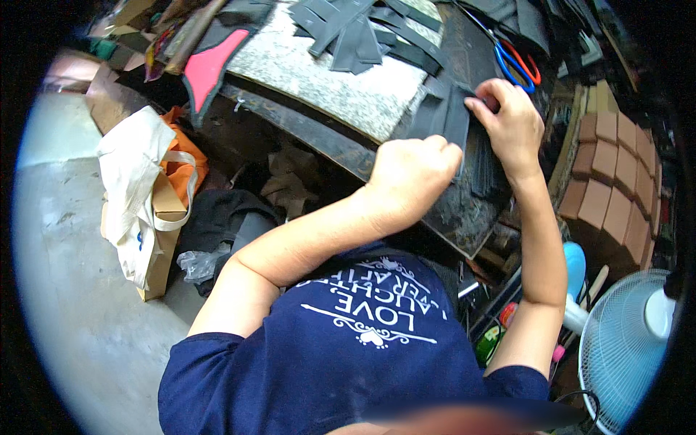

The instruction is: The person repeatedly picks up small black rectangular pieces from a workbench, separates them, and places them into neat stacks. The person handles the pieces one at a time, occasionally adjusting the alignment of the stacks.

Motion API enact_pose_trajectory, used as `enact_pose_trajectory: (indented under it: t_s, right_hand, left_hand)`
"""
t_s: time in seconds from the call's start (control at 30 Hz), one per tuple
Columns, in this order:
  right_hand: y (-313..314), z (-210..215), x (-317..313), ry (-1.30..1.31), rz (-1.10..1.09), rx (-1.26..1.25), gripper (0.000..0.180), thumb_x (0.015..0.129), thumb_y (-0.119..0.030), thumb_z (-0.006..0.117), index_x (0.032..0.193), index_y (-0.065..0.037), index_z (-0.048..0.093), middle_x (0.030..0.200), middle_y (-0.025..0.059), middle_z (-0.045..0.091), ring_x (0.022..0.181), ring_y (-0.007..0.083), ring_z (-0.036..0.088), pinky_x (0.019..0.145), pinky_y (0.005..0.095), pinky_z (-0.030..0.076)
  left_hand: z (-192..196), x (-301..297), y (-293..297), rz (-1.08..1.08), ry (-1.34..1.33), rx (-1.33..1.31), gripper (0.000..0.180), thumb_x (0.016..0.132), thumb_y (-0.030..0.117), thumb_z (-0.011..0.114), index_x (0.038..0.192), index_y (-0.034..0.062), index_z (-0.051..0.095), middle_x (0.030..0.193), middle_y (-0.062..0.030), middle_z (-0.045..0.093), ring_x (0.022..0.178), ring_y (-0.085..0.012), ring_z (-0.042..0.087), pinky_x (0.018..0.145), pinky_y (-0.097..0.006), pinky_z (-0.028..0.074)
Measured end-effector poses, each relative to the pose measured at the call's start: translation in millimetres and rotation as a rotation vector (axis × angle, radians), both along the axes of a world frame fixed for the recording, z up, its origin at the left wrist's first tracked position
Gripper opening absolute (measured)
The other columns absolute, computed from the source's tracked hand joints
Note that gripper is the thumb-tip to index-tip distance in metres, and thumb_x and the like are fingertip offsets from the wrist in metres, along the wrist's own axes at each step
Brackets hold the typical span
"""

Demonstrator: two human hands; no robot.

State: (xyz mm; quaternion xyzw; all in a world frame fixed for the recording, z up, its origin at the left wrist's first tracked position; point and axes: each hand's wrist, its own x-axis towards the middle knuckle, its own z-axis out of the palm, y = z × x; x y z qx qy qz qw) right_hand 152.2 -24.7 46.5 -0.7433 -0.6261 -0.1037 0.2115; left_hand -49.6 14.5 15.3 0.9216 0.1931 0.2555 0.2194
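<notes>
Both my hands are at the right end of the workbench, on a dark grey, leather-like strip (pixel 444 110). My left hand (pixel 415 177) is closed in a fist over the strip's near end, its fingertips mostly hidden beneath it. Thumb and forefinger of my right hand (pixel 512 122) pinch together at the strip's right edge. More loose black strips (pixel 348 32) lie crossed in a heap on a speckled stone slab (pixel 319 90). Beyond my right hand rest scissors (pixel 516 67) with red and blue handles. A stack of narrow dark pieces (pixel 478 163) lies between my wrists.
A pink, black-edged piece (pixel 214 69) hangs over the bench's left edge. On the floor at left stand a white cloth bag (pixel 134 188) and an orange bag (pixel 190 152). To the right are stacked brown blocks (pixel 609 170) and a fan (pixel 627 355) near my right elbow.
</notes>
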Motion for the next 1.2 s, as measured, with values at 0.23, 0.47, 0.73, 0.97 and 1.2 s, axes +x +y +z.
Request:
enact_pose_trajectory:
  t_s: [0.23,0.47,0.73,0.97,1.2]
  right_hand:
    - [5.1,13.6,-17.3,0.061,-0.013,0.036,0.027,0.079,-0.019,0.081,0.097,-0.013,0.063,0.075,0.0025,0.058,0.074,0.0217,0.06,0.066,0.0374,0.048]
    - [9.1,32.2,-31.7,0.198,0.08,0.094,0.018,0.081,-0.012,0.078,0.093,-0.008,0.065,0.078,0.0044,0.062,0.071,0.0193,0.062,0.065,0.0331,0.048]
    - [9.6,42.4,-55.7,0.203,0.246,0.088,0.014,0.081,-0.008,0.077,0.089,-0.007,0.066,0.08,0.0046,0.065,0.069,0.0186,0.062,0.063,0.0315,0.049]
    - [2.9,44.8,-57.8,0.436,0.243,0.067,0.013,0.083,-0.006,0.076,0.093,-0.004,0.068,0.081,0.0055,0.065,0.067,0.0145,0.06,0.062,0.0277,0.049]
    - [-2.4,45.0,-56.4,0.596,0.219,0.045,0.011,0.086,-0.005,0.075,0.094,-0.003,0.067,0.08,0.0013,0.063,0.067,0.0073,0.055,0.061,0.0228,0.046]
  left_hand:
    - [10.6,-8.7,19.2,-0.039,-0.157,-0.014,0.009,0.083,0.018,0.07,0.087,0.0111,0.065,0.08,-0.0078,0.056,0.072,-0.027,0.065,0.059,-0.039,0.053]
    - [22.7,-24.3,116.1,0.51,-0.183,0.272,0.018,0.084,0.021,0.074,0.099,0.0106,0.072,0.095,-0.0103,0.065,0.095,-0.0319,0.062,0.078,-0.042,0.053]
    - [14.3,-39.8,132.7,0.516,0.028,0.292,0.022,0.081,0.018,0.073,0.102,0.0126,0.073,0.095,-0.0056,0.069,0.098,-0.0283,0.063,0.083,-0.04,0.054]
    - [7.4,-56.7,115.6,0.507,-0.053,0.299,0.032,0.078,0.011,0.071,0.109,0.0083,0.071,0.095,-0.0077,0.067,0.099,-0.029,0.06,0.085,-0.04,0.052]
    - [5.5,-52.9,119.7,0.47,-0.047,0.415,0.024,0.076,0.014,0.074,0.099,0.0092,0.073,0.089,-0.0053,0.066,0.092,-0.0265,0.062,0.082,-0.039,0.051]
